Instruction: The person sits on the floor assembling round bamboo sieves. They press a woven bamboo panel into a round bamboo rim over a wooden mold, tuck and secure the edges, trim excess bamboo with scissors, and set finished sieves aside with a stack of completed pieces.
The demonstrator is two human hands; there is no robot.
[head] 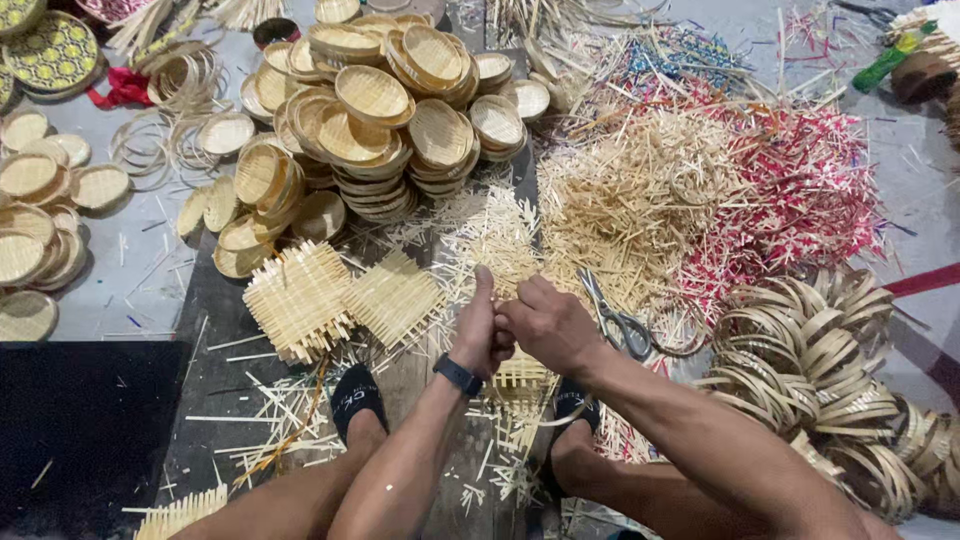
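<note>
Weaving step in hand. Left hand and right hand, both closed, pinched thin bamboo strips over a half-woven mat pinned underfoot at six o'clock. Scissors lay at three o'clock. Next move likely needs steady tension.

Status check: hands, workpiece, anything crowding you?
Left hand and right hand together, gripping woven bamboo piece. Scissors beside right hand. Woven mats left.

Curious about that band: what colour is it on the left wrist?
The wrist band is black, seen in the head view.
</note>
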